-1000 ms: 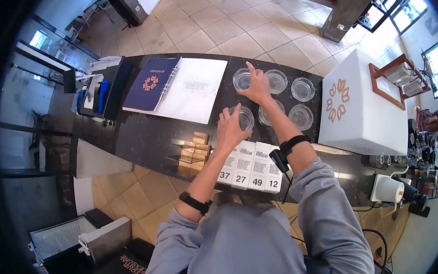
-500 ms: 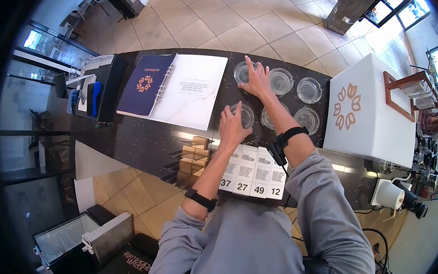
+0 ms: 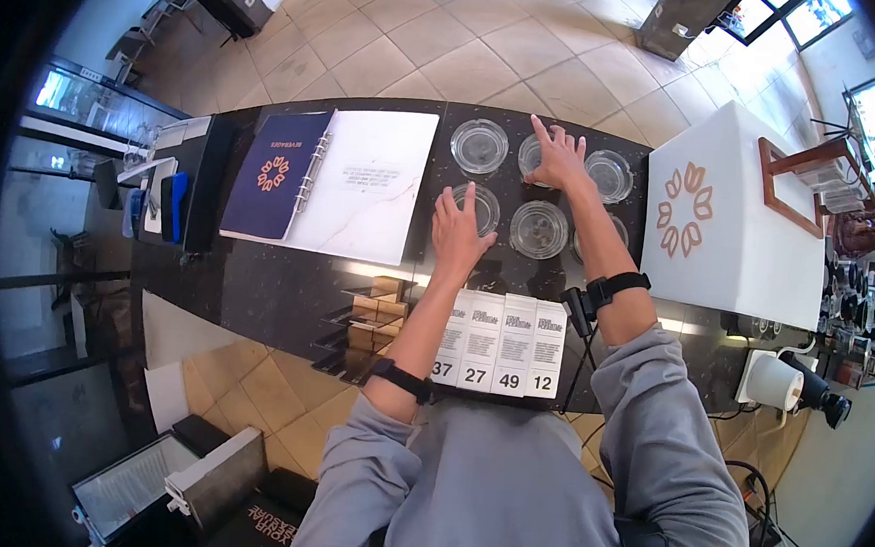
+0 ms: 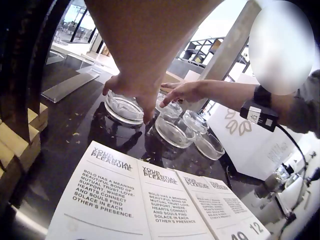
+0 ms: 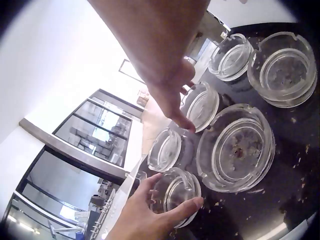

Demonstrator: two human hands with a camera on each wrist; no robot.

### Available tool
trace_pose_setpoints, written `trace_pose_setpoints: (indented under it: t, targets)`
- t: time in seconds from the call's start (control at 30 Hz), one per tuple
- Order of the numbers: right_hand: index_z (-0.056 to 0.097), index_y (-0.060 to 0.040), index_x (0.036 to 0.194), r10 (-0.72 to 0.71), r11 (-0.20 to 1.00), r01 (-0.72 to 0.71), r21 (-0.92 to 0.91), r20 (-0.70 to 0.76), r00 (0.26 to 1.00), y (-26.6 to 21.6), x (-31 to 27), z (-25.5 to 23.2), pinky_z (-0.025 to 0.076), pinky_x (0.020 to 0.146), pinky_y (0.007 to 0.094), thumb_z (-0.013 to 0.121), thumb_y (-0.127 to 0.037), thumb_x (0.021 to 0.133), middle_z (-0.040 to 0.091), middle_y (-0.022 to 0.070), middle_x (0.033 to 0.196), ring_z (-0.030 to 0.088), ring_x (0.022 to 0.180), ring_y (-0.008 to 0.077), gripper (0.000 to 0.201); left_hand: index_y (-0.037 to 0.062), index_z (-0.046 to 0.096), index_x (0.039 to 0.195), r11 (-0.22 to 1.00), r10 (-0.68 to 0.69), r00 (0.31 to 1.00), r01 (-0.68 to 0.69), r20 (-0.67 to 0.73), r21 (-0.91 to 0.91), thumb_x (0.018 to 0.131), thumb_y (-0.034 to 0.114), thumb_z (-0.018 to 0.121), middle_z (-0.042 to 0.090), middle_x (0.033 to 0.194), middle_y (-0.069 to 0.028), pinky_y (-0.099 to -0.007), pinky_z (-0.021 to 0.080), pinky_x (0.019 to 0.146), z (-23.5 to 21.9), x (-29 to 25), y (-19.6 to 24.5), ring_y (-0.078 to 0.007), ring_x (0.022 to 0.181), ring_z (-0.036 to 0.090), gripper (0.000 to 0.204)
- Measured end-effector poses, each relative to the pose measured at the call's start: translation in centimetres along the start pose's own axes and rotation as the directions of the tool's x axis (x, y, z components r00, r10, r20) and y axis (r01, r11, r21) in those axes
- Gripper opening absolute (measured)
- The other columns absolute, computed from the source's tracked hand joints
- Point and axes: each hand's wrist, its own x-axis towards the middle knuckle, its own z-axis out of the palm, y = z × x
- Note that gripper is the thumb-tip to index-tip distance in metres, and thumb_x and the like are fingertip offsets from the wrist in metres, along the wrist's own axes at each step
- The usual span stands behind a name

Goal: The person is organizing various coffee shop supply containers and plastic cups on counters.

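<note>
Several round clear glass ashtrays stand in two rows on the dark counter. My left hand (image 3: 460, 241) spans the near-left ashtray (image 5: 181, 194), thumb on one side of its rim and fingers on the other. At the middle of the far row, my right hand (image 3: 561, 165) reaches over another ashtray (image 5: 202, 108), its thumb at the near rim and fingers round the far side. The far-left ashtray (image 3: 479, 146) and the near-middle ashtray (image 3: 538, 230) stand free of both hands. My right forearm partly covers the near-right one. Ash specks show inside the near-middle ashtray.
A blue binder (image 3: 278, 174) and a white sheet (image 3: 371, 184) lie to the left. Numbered white cards (image 3: 498, 345) and wooden blocks (image 3: 380, 310) sit by the near edge. A large white box (image 3: 727, 216) stands right. Ash flecks lie on the counter.
My right hand has moved right, from the far-left ashtray to the far-middle one. My left hand stays at the near-left ashtray. The head view has shifted slightly.
</note>
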Motion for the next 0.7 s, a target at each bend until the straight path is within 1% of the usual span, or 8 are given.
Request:
trace_pose_setpoints:
  t: [0.07,0.13,0.27,0.33,0.37,0.47,0.57,0.7]
  targets:
    - [0.016,-0.0281,0.163,-0.004,0.998,0.004,0.063,0.014,1.000,0.7,0.1,0.6,0.017,0.120,0.0664,0.093,-0.037,0.060,0.035,0.0229,0.158,0.031,0.147,0.0451,0.129,0.0093,0.038,0.153,1.000,-0.017,1.000,0.017,0.019,0.000,0.069,0.029,0.092,0.036,0.150,-0.0276,-0.0483,0.040,0.111,0.0,0.5,0.2,-0.0429,0.138,0.039,0.102]
    - [0.019,-0.0269,0.162,-0.061,0.989,0.076,0.125,-0.120,0.991,1.3,0.4,1.6,0.018,0.121,0.0631,0.091,-0.039,0.064,0.038,0.0228,0.156,0.034,0.145,0.0443,0.122,0.0101,0.038,0.154,0.999,-0.034,0.999,0.034,0.040,0.004,0.069,0.028,0.092,0.035,0.152,-0.0276,-0.0473,0.038,0.113,-0.2,0.9,0.2,-0.0425,0.140,0.037,0.103]
    - [0.019,-0.0261,0.162,-0.047,0.983,0.079,0.163,-0.189,0.981,2.4,-0.8,0.9,0.020,0.120,0.0615,0.089,-0.043,0.068,0.040,0.0227,0.154,0.036,0.145,0.0430,0.118,0.0085,0.036,0.154,1.000,-0.019,1.000,0.018,0.012,0.009,0.077,0.041,0.084,0.035,0.151,-0.0313,-0.0522,0.034,0.114,0.3,1.6,0.1,-0.0458,0.141,0.035,0.097]
    - [0.020,-0.0259,0.162,0.112,0.977,-0.049,0.206,-0.306,0.946,4.4,-1.9,0.1,0.021,0.119,0.0619,0.090,-0.048,0.067,0.034,0.0236,0.157,0.031,0.146,0.0449,0.120,0.0075,0.033,0.155,0.998,-0.026,0.998,0.022,-0.062,-0.061,0.084,0.049,0.074,0.036,0.148,-0.0359,-0.0556,0.032,0.114,0.8,2.1,0.0,-0.0491,0.139,0.036,0.091]
    - [0.020,-0.0259,0.162,0.115,0.978,-0.053,0.203,-0.306,0.945,5.6,-2.6,-0.1,0.021,0.119,0.0619,0.090,-0.048,0.067,0.034,0.0236,0.157,0.031,0.146,0.0449,0.120,0.0075,0.033,0.155,0.998,-0.023,0.998,0.019,-0.060,-0.065,0.084,0.049,0.074,0.036,0.148,-0.0359,-0.0556,0.032,0.114,0.9,2.7,0.0,-0.0491,0.139,0.036,0.091]
    - [0.019,-0.0273,0.162,0.369,0.915,-0.336,0.224,-0.127,0.921,7.7,-5.6,0.0,0.027,0.115,0.0645,0.092,-0.043,0.062,0.023,0.0260,0.160,0.026,0.145,0.0495,0.124,0.0056,0.028,0.156,0.996,-0.029,0.997,0.023,-0.069,-0.083,0.084,0.043,0.074,0.038,0.146,-0.0372,-0.0542,0.030,0.116,1.3,4.5,0.0,-0.0498,0.139,0.038,0.093]
    - [0.019,-0.0284,0.162,0.348,0.918,-0.312,0.245,-0.123,0.929,8.8,-6.2,0.1,0.033,0.112,0.0636,0.093,-0.035,0.062,0.025,0.0270,0.158,0.029,0.144,0.0492,0.124,0.0045,0.025,0.157,0.992,-0.048,0.997,0.041,-0.056,-0.122,0.084,0.041,0.075,0.039,0.144,-0.0385,-0.0539,0.030,0.116,1.5,6.2,0.1,-0.0501,0.137,0.039,0.096]
    - [0.019,-0.0233,0.162,0.364,0.916,-0.303,0.263,-0.225,0.904,9.6,-5.8,0.8,0.040,0.109,0.0554,0.093,-0.032,0.061,0.033,0.0269,0.153,0.039,0.136,0.0489,0.125,0.0057,0.016,0.159,0.987,-0.092,0.995,0.085,-0.042,-0.139,0.083,0.037,0.078,0.048,0.132,-0.0337,-0.0522,0.042,0.105,0.8,8.0,0.7,-0.0467,0.119,0.055,0.103]
